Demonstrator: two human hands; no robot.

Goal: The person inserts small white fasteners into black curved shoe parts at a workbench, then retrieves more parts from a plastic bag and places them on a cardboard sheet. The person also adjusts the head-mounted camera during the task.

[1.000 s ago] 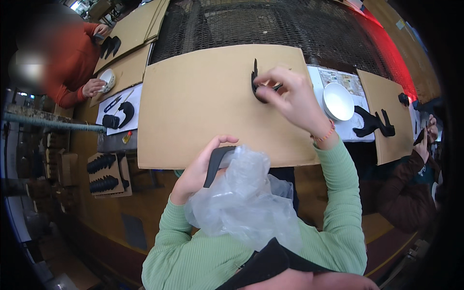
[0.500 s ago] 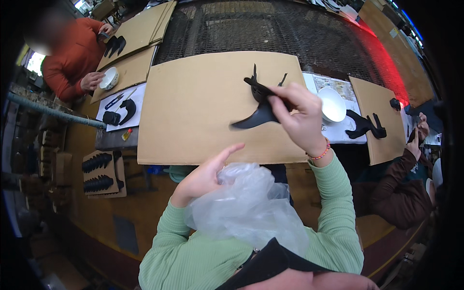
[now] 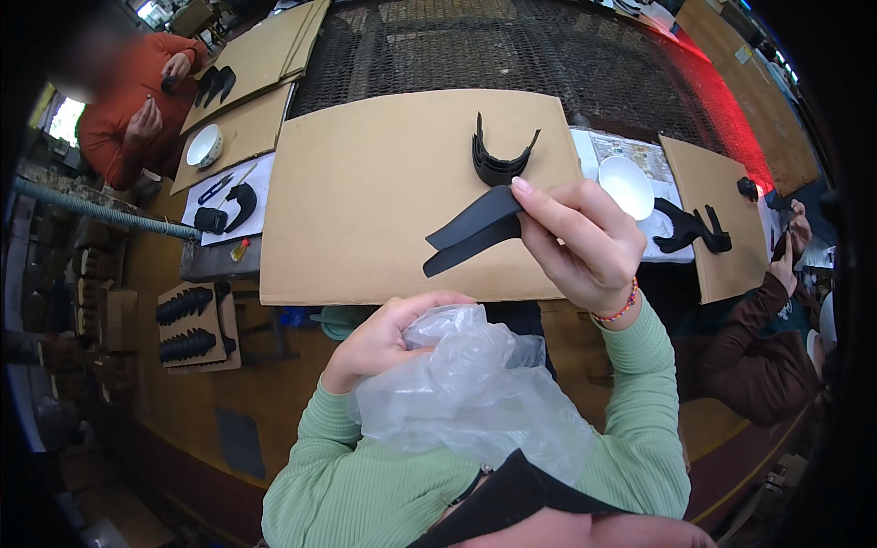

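Cardboard sheet (image 3: 365, 210) fills the middle of the frame, lying flat on the tabletop (image 3: 274, 402), and it is the largest thing in front of me. Below it, at lower centre, I see a crumpled clear plastic bag (image 3: 475, 393) bunched against my chest; my left hand (image 3: 388, 338) is curled closed on its upper left edge. Just right of centre, my right hand (image 3: 585, 242) is raised over the cardboard's right part, thumb and fingers pinched shut on one end of a flat black curved piece (image 3: 470, 233), which slants down to the left above the sheet. My two hands are apart. Above the piece, a black curved band (image 3: 498, 160) stands on the cardboard near its top edge. At right, beside the sheet, sits a small white bowl (image 3: 628, 185).
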